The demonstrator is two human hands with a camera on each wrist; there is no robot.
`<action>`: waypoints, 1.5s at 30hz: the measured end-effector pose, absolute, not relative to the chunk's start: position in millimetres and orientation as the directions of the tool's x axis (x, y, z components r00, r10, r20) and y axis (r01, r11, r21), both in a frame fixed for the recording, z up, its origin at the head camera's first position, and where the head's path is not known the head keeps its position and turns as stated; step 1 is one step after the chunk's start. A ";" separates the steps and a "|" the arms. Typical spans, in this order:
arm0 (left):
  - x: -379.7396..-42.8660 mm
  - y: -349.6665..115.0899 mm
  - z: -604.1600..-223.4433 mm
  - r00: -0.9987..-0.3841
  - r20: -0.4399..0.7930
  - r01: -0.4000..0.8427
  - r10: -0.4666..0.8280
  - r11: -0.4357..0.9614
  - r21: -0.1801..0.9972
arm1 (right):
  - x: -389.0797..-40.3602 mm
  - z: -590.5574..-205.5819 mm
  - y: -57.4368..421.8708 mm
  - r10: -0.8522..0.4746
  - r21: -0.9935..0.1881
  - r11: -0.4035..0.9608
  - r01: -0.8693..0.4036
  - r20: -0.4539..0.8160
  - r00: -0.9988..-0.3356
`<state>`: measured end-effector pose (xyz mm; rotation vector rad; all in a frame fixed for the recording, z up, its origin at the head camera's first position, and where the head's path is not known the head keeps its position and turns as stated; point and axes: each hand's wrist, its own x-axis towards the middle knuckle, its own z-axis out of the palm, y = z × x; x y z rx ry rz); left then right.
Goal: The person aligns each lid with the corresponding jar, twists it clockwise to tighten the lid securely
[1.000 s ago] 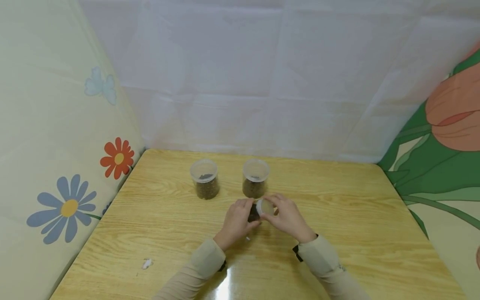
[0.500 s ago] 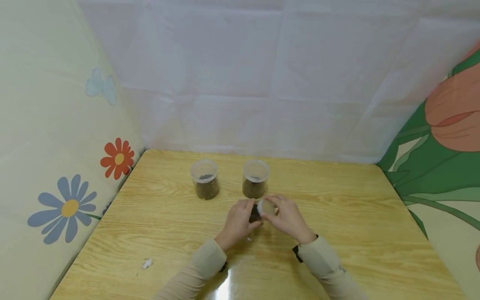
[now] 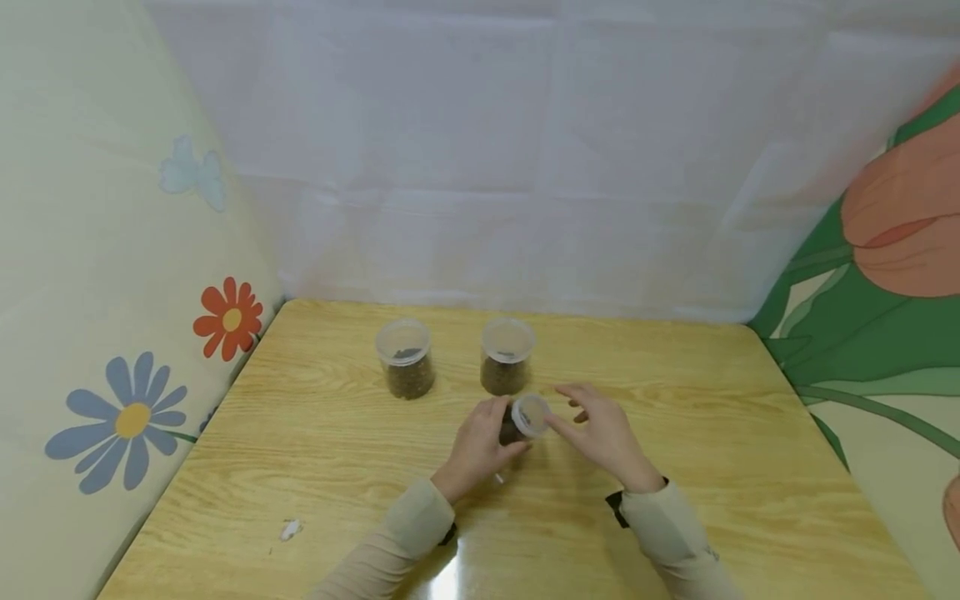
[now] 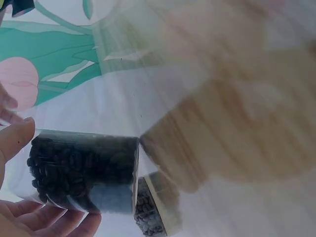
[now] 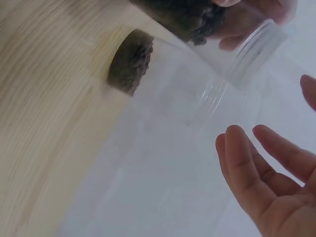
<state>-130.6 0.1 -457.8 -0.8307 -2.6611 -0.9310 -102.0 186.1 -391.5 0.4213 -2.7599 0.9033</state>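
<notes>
My left hand (image 3: pixel 474 446) grips a clear plastic jar (image 4: pixel 81 170) partly filled with dark beans. The jar is tilted, its pale round lidded end facing right toward the other hand. In the left wrist view, the thumb is on one side of the jar and the fingers are on the other. My right hand (image 3: pixel 603 435) is just right of that end, apart from it, fingers spread and loosely bent with nothing in them. Behind the hands, two similar jars stand upright: a left jar (image 3: pixel 408 375) and a right jar (image 3: pixel 504 371), each about half full of beans.
The wood-grain table (image 3: pixel 712 433) meets a white cloth backdrop (image 3: pixel 450 150) behind the jars. Flower-printed cloth (image 3: pixel 82 267) hangs at the sides. A white mark (image 3: pixel 290 529) shows on the tabletop at front left, and a small white speck (image 3: pixel 498 478) lies below the left hand.
My right hand has let go of the tilted jar's pale end and moved right, its fingers spreading. The left hand keeps its grip almost in place. Both standing jars stay put.
</notes>
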 end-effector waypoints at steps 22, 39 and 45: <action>-133.9 20.8 -452.2 -0.865 0.249 0.447 0.436 0.443 0.777 | -72.6 -406.0 231.8 -0.082 -0.571 0.789 -0.227 0.269 -0.960; -153.7 54.0 -442.1 -0.849 0.246 0.447 0.469 0.387 0.806 | -60.1 -413.8 246.4 -0.021 -0.554 0.817 -0.156 0.242 -0.970; -164.2 69.2 -440.6 -0.856 0.220 0.421 0.468 0.384 0.822 | -58.9 -415.2 249.1 -0.007 -0.538 0.831 -0.137 0.237 -0.972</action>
